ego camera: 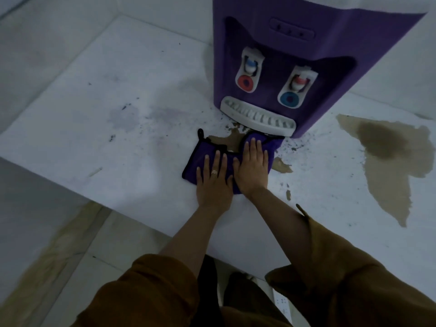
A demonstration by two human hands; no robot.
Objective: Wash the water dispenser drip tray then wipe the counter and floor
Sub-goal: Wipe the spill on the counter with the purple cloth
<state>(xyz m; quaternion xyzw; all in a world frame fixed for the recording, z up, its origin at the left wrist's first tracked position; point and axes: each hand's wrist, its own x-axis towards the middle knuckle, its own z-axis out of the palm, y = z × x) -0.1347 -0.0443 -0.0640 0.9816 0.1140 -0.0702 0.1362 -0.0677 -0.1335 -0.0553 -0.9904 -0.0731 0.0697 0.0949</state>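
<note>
I press my left hand [213,182] and right hand [253,171] flat, fingers straight, side by side on a purple cloth [200,154] spread on the white desk [118,114]. Firm, overlapping strokes from the brown puddle [230,140] at my fingertips, then the larger stain [389,149] well right of my right hand, should lift rather than smear. The drip tray [257,118], white and slotted, sits just beyond my right fingertips, seated in the purple water dispenser [295,50].
</note>
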